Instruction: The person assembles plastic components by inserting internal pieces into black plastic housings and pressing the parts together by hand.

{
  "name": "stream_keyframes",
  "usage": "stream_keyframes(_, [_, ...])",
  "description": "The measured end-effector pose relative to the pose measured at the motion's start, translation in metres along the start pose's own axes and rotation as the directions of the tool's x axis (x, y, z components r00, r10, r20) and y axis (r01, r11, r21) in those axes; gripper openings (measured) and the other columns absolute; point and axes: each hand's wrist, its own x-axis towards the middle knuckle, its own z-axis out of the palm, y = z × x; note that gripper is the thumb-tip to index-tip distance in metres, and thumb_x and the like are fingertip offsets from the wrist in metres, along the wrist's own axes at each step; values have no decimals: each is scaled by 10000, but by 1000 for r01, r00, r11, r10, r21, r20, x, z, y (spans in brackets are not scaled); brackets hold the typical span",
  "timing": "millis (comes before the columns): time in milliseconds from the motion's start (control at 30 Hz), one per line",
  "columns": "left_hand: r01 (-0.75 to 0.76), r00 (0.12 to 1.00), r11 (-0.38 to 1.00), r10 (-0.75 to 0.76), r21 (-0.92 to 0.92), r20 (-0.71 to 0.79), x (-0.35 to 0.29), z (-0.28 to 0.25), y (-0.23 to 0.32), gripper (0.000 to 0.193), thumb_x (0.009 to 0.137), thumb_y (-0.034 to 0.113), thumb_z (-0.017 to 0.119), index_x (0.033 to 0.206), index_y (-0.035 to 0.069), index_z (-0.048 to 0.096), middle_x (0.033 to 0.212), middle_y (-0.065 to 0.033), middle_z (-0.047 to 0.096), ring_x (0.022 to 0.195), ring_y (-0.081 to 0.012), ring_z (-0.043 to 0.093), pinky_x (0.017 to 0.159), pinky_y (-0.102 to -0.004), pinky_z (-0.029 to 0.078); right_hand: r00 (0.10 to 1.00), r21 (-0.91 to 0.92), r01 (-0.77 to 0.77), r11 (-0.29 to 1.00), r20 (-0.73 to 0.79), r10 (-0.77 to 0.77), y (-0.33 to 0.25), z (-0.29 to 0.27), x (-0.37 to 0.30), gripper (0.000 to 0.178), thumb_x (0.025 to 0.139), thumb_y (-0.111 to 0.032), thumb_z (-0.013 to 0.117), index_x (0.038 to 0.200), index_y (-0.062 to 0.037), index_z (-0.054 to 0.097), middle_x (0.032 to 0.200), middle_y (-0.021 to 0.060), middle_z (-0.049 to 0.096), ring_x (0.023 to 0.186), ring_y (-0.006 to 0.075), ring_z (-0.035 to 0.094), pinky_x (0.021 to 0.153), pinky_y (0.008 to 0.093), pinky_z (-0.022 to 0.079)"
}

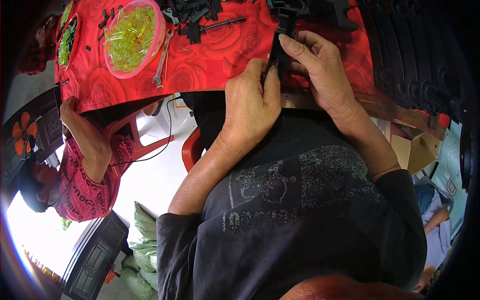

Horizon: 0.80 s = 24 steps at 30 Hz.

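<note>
Upright between both my hands is a long, narrow black plastic part (285,37). Its lower end is closed in the fingers of my left hand (250,102), with the thumb lying along it. My right hand (327,72) presses its thumb on the part's right side higher up; its other fingers curl behind and are partly hidden. A larger black plastic piece (345,15) lies on the table just beyond the right hand. What the part's lower end looks like is covered by my fingers.
On the red rose-patterned tablecloth (215,55) stands a pink basin (161,35) of yellow-green translucent pieces. A wrench (161,67) lies beside it, loose black parts (200,12) behind. Curved black parts (412,60) are stacked at right. A co-worker (87,175) sits at left.
</note>
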Motion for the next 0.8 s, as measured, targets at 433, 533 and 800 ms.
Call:
stream_keyframes(433, [75,997,993,-74,-86,18,-13,-11,4,281,929,79,710,1178,-16,619,936,-236,676,873,-377,718,708,-419,561,999,-16,-45,999,-14,45,-8,1,-3,322,931,-313,812,1015,-24,698,699,-84,572,629,-7,458,566,174,341])
stream_keyframes(533, [-147,989,989,147,-10,-23,-18,-15,0,396,875,55,775,1237,-2,623,1105,-211,673,964,-325,714,801,-377,573,999,-66,-46,997,17,48,-4,-5,0,329,931,-321,812,1007,-24,692,679,-89,570,621,-9,458,554,179,337])
stream_keyframes(800, [-243,968,956,230,161,98,-27,-16,-3,533,866,79,786,1361,-14,613,1176,-238,636,978,-376,703,823,-405,585,1000,-76,-17,997,17,19,-1,-1,0,323,937,-326,804,952,-29,680,648,-97,541,606,-8,438,541,186,326])
